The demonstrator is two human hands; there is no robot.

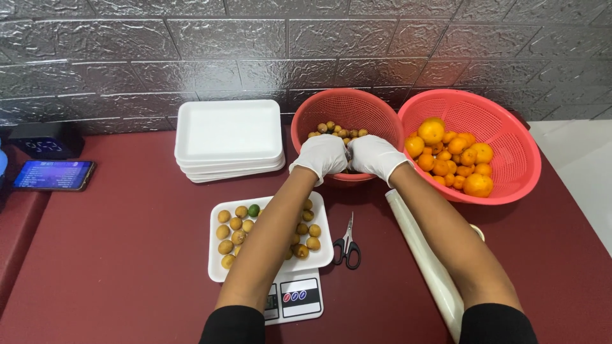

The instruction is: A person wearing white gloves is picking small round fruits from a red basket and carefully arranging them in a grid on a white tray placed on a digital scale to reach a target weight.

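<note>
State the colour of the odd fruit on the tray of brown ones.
Green: one small round green fruit on the white tray, clearest in the head view.

Far left — flat phone point(53, 174), glowing blue screen; behind it a dark clock display point(46, 140)

On our red table point(127, 255) we see two baskets point(510, 185) at the back edge, stacked trays point(228, 130), scissors point(348, 245), a roll point(427, 261), a scale point(294, 301), a phone point(53, 174).

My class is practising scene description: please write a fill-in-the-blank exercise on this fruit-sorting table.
1. Both gloved hands, left hand and right hand, meet at the smaller ____ basket.
2. The larger basket holds ____ fruits.
3. The scissors lie right of the ____ tray of small brown fruits.

Missing words: red; orange; white
</note>
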